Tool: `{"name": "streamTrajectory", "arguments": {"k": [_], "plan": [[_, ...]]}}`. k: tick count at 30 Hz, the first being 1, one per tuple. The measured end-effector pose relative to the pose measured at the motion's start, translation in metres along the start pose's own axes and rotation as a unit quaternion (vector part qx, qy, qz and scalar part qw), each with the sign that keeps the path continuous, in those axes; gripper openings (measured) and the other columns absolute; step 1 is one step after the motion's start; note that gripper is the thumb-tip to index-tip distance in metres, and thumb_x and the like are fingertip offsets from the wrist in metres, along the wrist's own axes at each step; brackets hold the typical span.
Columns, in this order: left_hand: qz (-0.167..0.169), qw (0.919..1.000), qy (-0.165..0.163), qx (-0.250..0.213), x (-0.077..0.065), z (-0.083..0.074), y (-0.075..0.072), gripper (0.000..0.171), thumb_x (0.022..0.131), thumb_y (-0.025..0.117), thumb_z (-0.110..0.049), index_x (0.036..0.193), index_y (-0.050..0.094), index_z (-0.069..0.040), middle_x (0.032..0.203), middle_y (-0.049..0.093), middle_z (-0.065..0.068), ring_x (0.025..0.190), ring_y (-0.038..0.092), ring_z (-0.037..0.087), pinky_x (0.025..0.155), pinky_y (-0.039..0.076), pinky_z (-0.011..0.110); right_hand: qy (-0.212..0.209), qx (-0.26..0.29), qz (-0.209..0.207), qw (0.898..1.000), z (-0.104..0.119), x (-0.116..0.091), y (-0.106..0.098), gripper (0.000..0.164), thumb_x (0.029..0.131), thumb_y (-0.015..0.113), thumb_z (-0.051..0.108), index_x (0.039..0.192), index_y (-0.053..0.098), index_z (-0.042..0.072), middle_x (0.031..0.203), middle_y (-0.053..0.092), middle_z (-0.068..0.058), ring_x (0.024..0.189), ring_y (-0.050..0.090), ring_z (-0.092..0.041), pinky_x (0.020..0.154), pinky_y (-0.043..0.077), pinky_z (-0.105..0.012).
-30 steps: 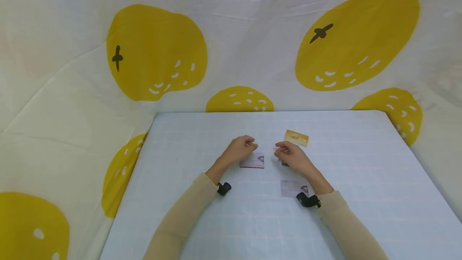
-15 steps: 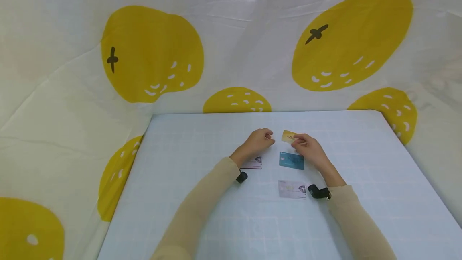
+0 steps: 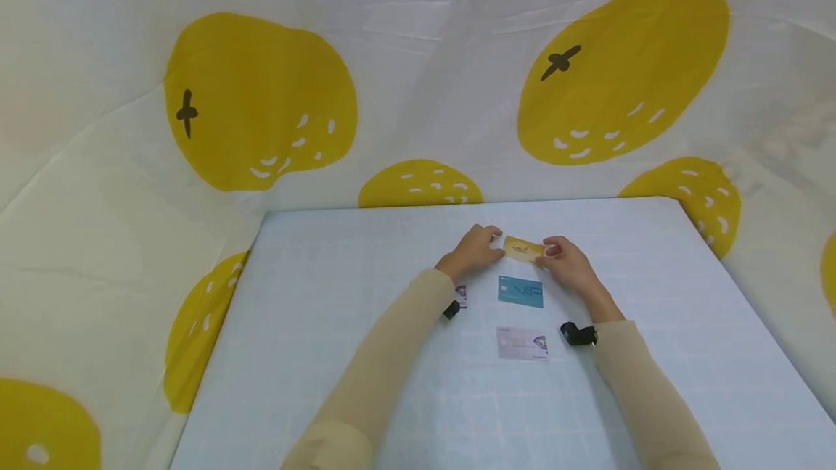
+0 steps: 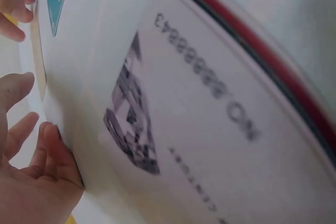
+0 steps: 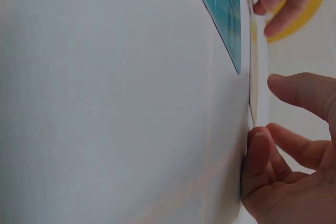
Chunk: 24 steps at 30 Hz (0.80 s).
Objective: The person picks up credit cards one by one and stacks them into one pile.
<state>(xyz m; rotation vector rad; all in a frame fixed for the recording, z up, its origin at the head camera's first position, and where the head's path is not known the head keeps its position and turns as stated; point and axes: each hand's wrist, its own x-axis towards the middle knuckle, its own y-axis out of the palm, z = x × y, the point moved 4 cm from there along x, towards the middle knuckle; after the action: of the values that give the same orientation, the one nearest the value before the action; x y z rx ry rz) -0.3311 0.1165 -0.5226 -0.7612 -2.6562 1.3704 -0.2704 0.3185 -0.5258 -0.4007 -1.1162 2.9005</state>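
A gold card (image 3: 522,249) lies flat on the table, the farthest of a column of three. My left hand (image 3: 475,249) is at its left end, thumb apart from the fingers. At the card's right end my right hand (image 3: 567,263) has its fingertips right at the edge; in the right wrist view its thumb (image 5: 296,90) stands apart from the fingers. Nearer lies a teal card (image 3: 520,291), and below that a pale lilac card (image 3: 522,344) with a diamond picture. A stack of cards (image 4: 210,103), lilac on top with a red edge lower down, sits under my left wrist, mostly hidden in the head view.
The table (image 3: 326,296) wears a pale blue checked cover. Behind it hangs a white cloth (image 3: 444,93) printed with large yellow fruit. Black wrist cameras (image 3: 578,334) sit just above the tabletop at both sleeves.
My left hand has moved right and away from over the stack to the gold card's left end. My right hand has moved off the teal card to the gold card, which is shifted slightly left.
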Motion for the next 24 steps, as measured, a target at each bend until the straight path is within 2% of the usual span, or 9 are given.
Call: {"name": "streamTrajectory", "arguments": {"k": [6, 11, 19, 24], "plan": [[0.002, 0.9995, -0.003, 0.033, 0.0026, -0.0007, 0.0026, 0.051, 0.096, 0.067, -0.036, 0.144, 0.052, -0.026, 0.115, 0.051, 0.001, 0.098, 0.048, 0.014, 0.087, 0.047, 0.033, -0.016, -0.019, 0.004, 1.000, -0.0042, 0.0056, 0.0008, 0.061, 0.094, 0.069, 0.022, 0.143, 0.043, -0.004, 0.124, 0.053, -0.026, 0.109, 0.052, -0.039, 0.092, 0.044, -0.052], [0.003, 0.9990, -0.027, 0.036, 0.0022, -0.0024, 0.0024, 0.052, 0.095, 0.068, -0.036, 0.144, 0.052, -0.030, 0.122, 0.050, 0.004, 0.101, 0.046, 0.016, 0.090, 0.047, 0.037, 0.008, -0.016, 0.003, 1.000, -0.0063, 0.0064, -0.0004, 0.063, 0.092, 0.071, 0.020, 0.144, 0.042, -0.002, 0.124, 0.051, -0.024, 0.109, 0.050, -0.038, 0.093, 0.044, -0.053], [0.005, 0.9990, -0.025, 0.037, -0.0026, -0.0067, 0.0004, 0.051, 0.096, 0.068, -0.033, 0.144, 0.053, -0.027, 0.124, 0.050, 0.005, 0.106, 0.044, 0.017, 0.093, 0.045, 0.036, 0.008, -0.018, 0.001, 1.000, -0.0060, 0.0057, -0.0002, 0.056, 0.092, 0.071, 0.017, 0.140, 0.047, -0.002, 0.123, 0.051, -0.023, 0.109, 0.050, -0.038, 0.094, 0.044, -0.053], [0.008, 0.9989, -0.019, 0.042, -0.0002, -0.0061, 0.0019, 0.051, 0.096, 0.067, -0.033, 0.144, 0.053, -0.027, 0.121, 0.051, 0.004, 0.104, 0.045, 0.017, 0.091, 0.045, 0.034, 0.015, -0.007, 0.002, 1.000, -0.0080, 0.0076, 0.0009, 0.059, 0.092, 0.071, 0.016, 0.141, 0.043, -0.001, 0.125, 0.050, -0.023, 0.111, 0.049, -0.039, 0.095, 0.043, -0.054]]}}
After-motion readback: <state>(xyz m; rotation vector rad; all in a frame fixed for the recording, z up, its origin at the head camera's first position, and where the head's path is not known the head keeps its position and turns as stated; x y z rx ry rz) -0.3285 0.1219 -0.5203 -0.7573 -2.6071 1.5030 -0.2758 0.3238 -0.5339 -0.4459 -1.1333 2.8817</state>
